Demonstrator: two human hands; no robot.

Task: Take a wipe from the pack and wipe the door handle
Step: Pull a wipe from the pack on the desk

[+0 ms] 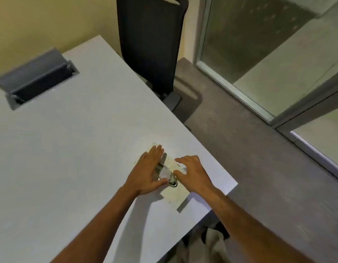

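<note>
Wipe pack: flat, pale, soft rectangular pouch, lying near the bench's right edge, close to its near-right corner. My left hand is pressed flat on the pack's far half, fingers extended. My right hand is curled over the oval dispensing opening, fingertips pinching at it; can't tell if a wipe's gripped. Bench top smooth, matte white.

left hand: palm down, flat, fingers extended together, thumb tucked inward | right hand: palm down, fingers curled and spread | both forearms bare, reaching forward, hands just beside each other
</note>
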